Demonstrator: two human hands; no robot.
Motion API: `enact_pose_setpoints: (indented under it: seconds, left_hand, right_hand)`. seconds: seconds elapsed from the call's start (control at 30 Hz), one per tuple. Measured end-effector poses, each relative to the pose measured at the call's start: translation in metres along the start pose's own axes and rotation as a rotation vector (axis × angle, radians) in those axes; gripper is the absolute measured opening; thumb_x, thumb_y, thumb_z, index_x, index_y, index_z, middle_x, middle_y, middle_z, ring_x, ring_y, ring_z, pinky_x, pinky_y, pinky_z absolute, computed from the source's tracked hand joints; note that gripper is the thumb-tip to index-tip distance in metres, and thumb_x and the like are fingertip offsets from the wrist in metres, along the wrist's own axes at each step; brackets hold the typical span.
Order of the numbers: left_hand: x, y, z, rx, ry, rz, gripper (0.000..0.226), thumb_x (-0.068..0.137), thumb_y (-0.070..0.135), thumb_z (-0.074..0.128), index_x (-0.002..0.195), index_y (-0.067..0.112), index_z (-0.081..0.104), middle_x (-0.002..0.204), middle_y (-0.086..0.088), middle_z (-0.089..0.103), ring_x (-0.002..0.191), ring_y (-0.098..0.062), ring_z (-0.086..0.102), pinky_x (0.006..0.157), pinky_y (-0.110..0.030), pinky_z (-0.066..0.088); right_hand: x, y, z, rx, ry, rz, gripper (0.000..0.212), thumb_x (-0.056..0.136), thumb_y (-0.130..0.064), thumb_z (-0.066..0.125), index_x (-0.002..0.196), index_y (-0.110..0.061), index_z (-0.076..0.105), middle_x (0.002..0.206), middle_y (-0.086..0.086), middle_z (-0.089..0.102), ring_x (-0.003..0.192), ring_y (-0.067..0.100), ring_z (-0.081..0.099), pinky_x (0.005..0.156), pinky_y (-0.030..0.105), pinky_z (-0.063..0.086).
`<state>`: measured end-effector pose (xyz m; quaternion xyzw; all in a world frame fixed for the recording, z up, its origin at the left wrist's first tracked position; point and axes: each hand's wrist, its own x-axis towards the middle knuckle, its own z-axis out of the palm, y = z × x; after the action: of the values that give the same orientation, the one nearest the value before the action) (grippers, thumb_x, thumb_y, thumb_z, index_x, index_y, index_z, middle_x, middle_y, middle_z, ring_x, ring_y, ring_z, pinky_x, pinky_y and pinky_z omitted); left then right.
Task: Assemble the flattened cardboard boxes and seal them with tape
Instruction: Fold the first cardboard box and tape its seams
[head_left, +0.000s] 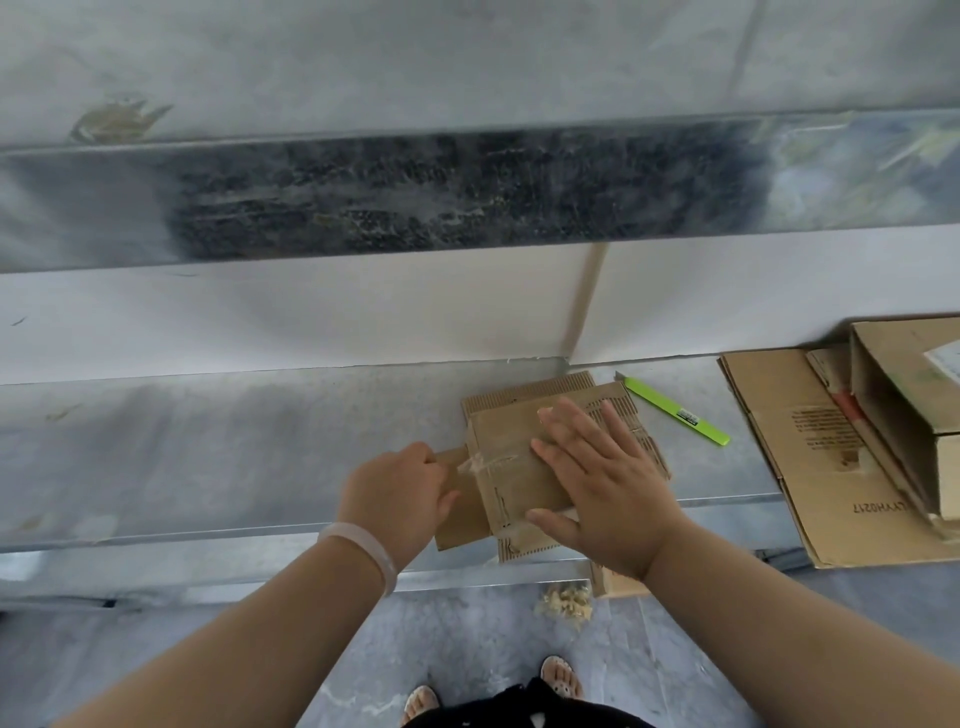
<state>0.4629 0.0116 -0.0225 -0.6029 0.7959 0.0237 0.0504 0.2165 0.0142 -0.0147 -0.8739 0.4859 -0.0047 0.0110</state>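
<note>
Cardboard sheet (789, 467) at right reads "YYH0217" upside down. Right hand (597, 478) presses spread fingers flat on the small box (509, 457). Left hand (395, 493) sits at its taped edge, fingertips hidden.

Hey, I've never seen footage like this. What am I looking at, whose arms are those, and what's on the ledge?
No machine here: the two grips are a person's bare hands, filmed by one head-worn camera looking down. The left grip curls round the edge of a small brown cardboard piece crossed by a strip of clear tape. The right grip presses flat on it. They work on a shiny grey ledge. To the right lie a bright green utility knife, a flattened brown cardboard sheet and an opened brown cardboard box.
</note>
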Motion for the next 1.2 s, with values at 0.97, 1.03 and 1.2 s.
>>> enact_pose_setpoints:
  seconds: [0.97,1.03,1.2]
  left_hand:
    - [0.001,-0.021,0.001,-0.415,0.117,-0.077,0.031,0.087,0.056,0.056,0.11,0.038,0.067,0.104,0.016,0.065,0.092,-0.01,0.06,0.073,-0.025,0.044]
    - [0.006,-0.016,-0.004,-0.333,0.043,-0.047,0.028,0.09,0.054,0.051,0.107,0.039,0.067,0.095,0.016,0.062,0.085,-0.009,0.058,0.066,-0.023,0.04]
    - [0.016,0.001,-0.01,-0.02,-0.007,0.05,0.032,0.094,0.042,0.04,0.089,0.027,0.067,0.085,0.01,0.057,0.075,-0.013,0.055,0.057,-0.026,0.037]
  right_hand:
    - [-0.002,-0.025,0.02,0.072,-0.01,0.138,0.066,0.092,-0.071,0.027,0.15,-0.041,0.029,0.161,0.009,0.024,0.149,0.027,0.019,0.118,0.059,0.011]
    - [-0.002,-0.024,0.02,0.073,-0.002,0.141,0.065,0.092,-0.071,0.027,0.15,-0.042,0.028,0.161,0.008,0.024,0.149,0.026,0.02,0.118,0.058,0.01]
    - [-0.005,-0.019,0.021,0.093,-0.023,0.15,0.067,0.09,-0.075,0.023,0.151,-0.048,0.021,0.163,0.003,0.018,0.151,0.022,0.012,0.12,0.054,0.003]
